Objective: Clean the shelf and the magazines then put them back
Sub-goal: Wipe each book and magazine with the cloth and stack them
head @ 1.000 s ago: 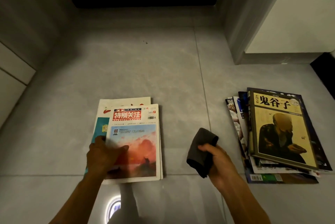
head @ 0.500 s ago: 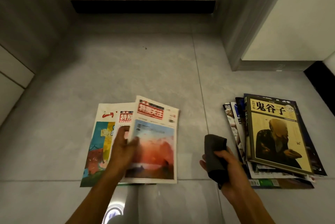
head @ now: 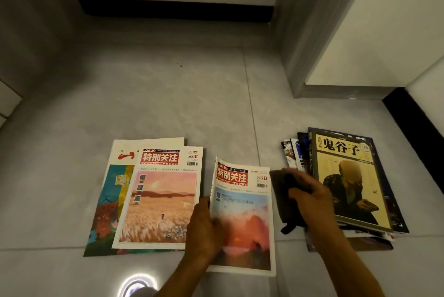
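My left hand [head: 204,229] grips the left edge of a magazine with a red sunset cover [head: 245,219], lifted slightly off the grey floor between two piles. My right hand [head: 312,203] holds a dark grey cloth [head: 282,193] right beside the magazine's top right corner. To the left lies a magazine with a pink field cover [head: 161,195] on top of a larger colourful one [head: 108,205]. On the right sits a stack of several magazines [head: 348,181], topped by a yellow cover with a seated figure.
A grey cabinet panel [head: 310,39] and a white door [head: 379,32] rise at the back right. A dark recess [head: 177,9] runs along the far wall. A grey wall [head: 28,32] stands on the left. A ring of light [head: 137,284] reflects on the floor near me.
My left hand has pulled the sunset magazine off the left pile and moved it right, uncovering the pink field cover. My right hand with the cloth has come up to the magazine's right edge.
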A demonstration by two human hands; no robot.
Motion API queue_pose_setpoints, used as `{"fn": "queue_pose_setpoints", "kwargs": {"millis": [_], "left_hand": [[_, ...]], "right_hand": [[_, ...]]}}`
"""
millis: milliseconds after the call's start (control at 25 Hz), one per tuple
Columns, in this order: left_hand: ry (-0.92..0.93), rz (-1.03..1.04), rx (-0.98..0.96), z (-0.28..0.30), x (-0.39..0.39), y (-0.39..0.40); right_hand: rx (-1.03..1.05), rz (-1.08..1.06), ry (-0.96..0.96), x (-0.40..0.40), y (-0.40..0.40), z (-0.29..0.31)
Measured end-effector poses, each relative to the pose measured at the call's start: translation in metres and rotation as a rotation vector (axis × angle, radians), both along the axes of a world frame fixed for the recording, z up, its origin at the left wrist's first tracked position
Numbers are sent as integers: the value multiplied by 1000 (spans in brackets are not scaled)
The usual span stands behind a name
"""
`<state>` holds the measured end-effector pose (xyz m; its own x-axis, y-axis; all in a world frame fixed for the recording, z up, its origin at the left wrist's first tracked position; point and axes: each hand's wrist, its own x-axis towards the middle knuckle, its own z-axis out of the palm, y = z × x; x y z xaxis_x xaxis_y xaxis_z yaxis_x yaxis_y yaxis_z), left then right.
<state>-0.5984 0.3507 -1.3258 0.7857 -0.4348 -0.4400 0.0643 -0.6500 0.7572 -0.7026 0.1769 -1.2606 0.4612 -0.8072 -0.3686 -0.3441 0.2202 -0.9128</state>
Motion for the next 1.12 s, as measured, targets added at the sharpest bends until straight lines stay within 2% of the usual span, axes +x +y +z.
{"fn": "queue_pose_setpoints", "kwargs": {"millis": [80,120,160,240,320,400,440,480,520,600,640,680,720,800,840,880,1000,1040,1080,1120], "left_hand": [[-87,-140,66,-6,1,7],[-113,-210,127,-9,2,9],[-122,-273,214,-12,4,10],[-116,-346,325,-14,10,10],[-116,-389,333,-13,14,7],[-108,-413,324,-8,17,5],[-92,-415,319,-6,17,7],[-79,-425,331,-7,16,8],[-84,-432,340,-8,14,9],[-88,-406,331,-14,15,13],[-62,-353,290,-14,15,12],[-33,-307,246,-13,15,12],[-39,-313,227,-11,14,11],[-74,-326,214,-9,14,12],[-59,-287,196,-10,15,13],[-55,-288,223,-13,16,14],[-101,-394,335,-24,19,16],[-106,-420,310,-22,17,16],[-115,-424,257,-20,16,16],[-145,-425,218,-19,16,16]], "right_hand": [[-464,-28,117,7,-3,-21],[-638,31,240,10,0,-40],[-720,165,385,11,10,-61],[-720,440,607,9,57,-101],[-843,678,627,3,103,-125],[-1105,876,485,-1,97,-130],[-1254,925,434,-2,80,-135],[-1290,897,452,-2,59,-135],[-1233,768,504,-1,40,-135],[-973,495,625,12,37,-138],[-911,456,665,22,51,-145],[-898,504,660,29,74,-152],[-986,621,605,32,93,-157],[-1154,818,446,33,77,-159],[-1204,804,418,31,57,-160],[-1178,699,434,29,37,-159],[-853,247,555,40,38,-150],[-822,212,555,54,58,-150],[-828,274,503,68,80,-150],[-928,416,430,76,95,-151]]}}
